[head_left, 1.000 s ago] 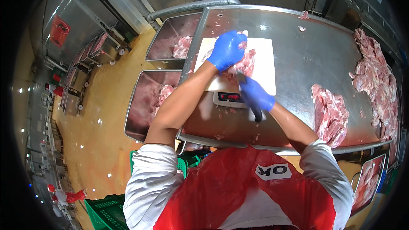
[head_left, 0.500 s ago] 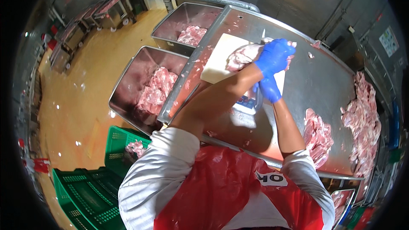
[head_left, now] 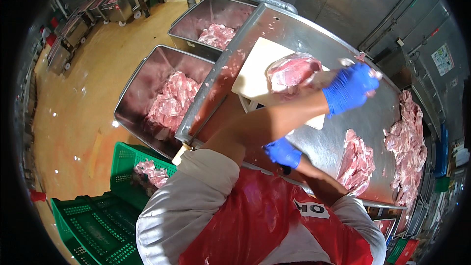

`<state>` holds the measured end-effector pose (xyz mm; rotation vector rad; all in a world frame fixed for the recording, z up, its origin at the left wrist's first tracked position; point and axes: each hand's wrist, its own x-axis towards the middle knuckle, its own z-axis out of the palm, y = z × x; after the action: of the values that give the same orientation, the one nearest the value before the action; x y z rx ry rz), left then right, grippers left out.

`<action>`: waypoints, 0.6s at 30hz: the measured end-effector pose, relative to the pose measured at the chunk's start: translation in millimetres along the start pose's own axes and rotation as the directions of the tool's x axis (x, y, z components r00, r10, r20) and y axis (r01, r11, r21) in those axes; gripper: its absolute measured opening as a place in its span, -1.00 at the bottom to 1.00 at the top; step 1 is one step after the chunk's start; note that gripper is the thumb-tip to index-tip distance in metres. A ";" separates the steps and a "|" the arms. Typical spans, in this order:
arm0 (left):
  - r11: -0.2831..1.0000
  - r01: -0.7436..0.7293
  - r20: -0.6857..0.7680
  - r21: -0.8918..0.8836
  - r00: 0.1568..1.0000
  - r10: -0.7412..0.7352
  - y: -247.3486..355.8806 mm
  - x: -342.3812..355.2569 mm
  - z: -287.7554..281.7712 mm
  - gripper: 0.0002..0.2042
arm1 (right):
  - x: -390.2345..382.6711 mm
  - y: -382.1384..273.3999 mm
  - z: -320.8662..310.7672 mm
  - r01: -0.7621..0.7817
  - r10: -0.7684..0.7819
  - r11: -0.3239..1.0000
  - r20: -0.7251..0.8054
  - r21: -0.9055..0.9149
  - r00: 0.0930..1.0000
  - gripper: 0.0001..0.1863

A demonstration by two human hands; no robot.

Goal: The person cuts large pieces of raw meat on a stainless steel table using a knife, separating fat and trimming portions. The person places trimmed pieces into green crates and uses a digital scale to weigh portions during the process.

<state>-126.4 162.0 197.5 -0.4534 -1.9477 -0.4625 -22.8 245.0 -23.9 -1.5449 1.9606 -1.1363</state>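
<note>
My left hand (head_left: 349, 90), in a blue glove, reaches across to the right over the steel table. Its fingers are closed, and a small pale end of meat pokes out beyond them. Left of it, a large piece of meat (head_left: 293, 72) lies on the white cutting board (head_left: 260, 64); motion blur between hand and meat hides how they join. My right hand (head_left: 284, 153), also blue-gloved, is drawn back near the table's front edge below my left forearm. It is closed, with a dark handle-like end (head_left: 284, 169) showing beneath; the rest of that thing is hidden.
Two steel bins (head_left: 142, 81) (head_left: 189, 19) with meat stand left of the table (head_left: 373, 113). More meat piles lie at right (head_left: 355, 162) (head_left: 407, 142). A rod with a cream handle (head_left: 182, 153) rests at the left edge. Green crates (head_left: 98, 221) stand at lower left.
My hands have come apart. The left has moved right and slightly down, away from the board; the right has pulled back toward me. The large piece of meat is more exposed.
</note>
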 end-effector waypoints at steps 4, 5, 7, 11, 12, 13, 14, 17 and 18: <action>0.958 0.045 -0.053 -0.284 0.997 -0.062 66.3 -6.6 -25.8 -0.68 | 1.8 12.1 -23.0 -0.164 0.162 0.948 0.029 0.273 0.986 -0.64; 0.942 0.046 -0.020 -0.332 0.998 -0.056 72.0 -15.8 -36.4 -0.65 | -1.4 18.3 -37.6 -0.204 0.207 0.925 0.027 0.322 0.978 -0.66; 0.908 0.051 0.033 -0.415 0.999 -0.040 74.6 -32.4 -55.1 -0.60 | -26.6 28.7 -67.8 -0.304 0.331 0.870 -0.002 0.389 0.944 -0.70; 0.895 -0.075 0.101 -0.439 0.986 0.132 52.3 -54.4 -101.8 -0.62 | -101.6 34.3 -94.4 -0.483 0.584 0.710 -0.044 0.513 0.811 -0.77; 0.900 -0.167 0.044 -0.404 0.979 0.201 44.2 -52.9 -118.2 -0.65 | -115.9 31.3 -94.3 -0.511 0.634 0.669 -0.055 0.539 0.772 -0.78; 0.905 -0.066 0.154 -0.420 0.978 0.143 31.3 -51.4 -133.8 -0.66 | -125.4 27.8 -91.2 -0.525 0.671 0.635 -0.067 0.567 0.738 -0.80; 0.913 0.017 0.225 -0.409 0.971 0.082 17.4 -44.8 -153.1 -0.67 | -133.3 24.4 -87.1 -0.533 0.709 0.602 -0.090 0.594 0.700 -0.81; 0.960 0.100 0.349 -0.262 0.937 -0.003 -36.7 -1.7 -223.2 -0.65 | -147.1 16.9 -86.2 -0.424 0.737 0.597 -0.256 0.681 0.626 -0.82; 0.989 0.061 0.377 -0.138 0.926 -0.005 -66.5 11.9 -241.3 -0.64 | -149.8 17.8 -87.1 -0.402 0.740 0.602 -0.292 0.690 0.606 -0.82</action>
<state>20.6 -16.3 294.5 -0.6430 -2.3030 -0.5768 -50.3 416.6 -12.0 -0.1519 1.9413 -1.7343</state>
